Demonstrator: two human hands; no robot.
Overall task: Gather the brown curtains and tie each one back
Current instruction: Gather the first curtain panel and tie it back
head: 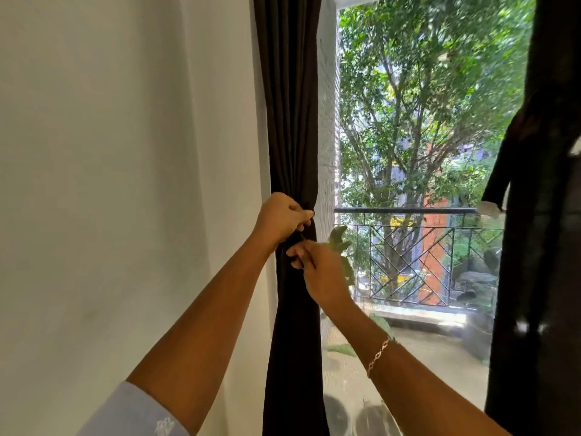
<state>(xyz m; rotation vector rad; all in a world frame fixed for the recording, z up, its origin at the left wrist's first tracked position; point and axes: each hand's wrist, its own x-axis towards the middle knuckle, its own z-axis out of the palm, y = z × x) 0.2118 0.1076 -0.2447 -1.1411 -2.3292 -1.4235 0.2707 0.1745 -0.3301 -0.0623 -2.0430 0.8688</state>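
Observation:
A dark brown curtain [292, 121] hangs gathered into a narrow bunch beside the white wall. My left hand [279, 217] is closed around the bunch at its waist. Just below it, my right hand [317, 272] pinches something thin and dark at the curtain's front, which looks like a tie-back band; the fingers hide most of it. A second dark curtain [540, 247] hangs at the right edge of the window, bunched, with a loose strip of fabric [498, 180] dangling from it.
A white wall [125, 184] fills the left side. Behind the curtains is a large window with a mesh screen [327, 121], a balcony railing [408, 262], potted plants and trees outside.

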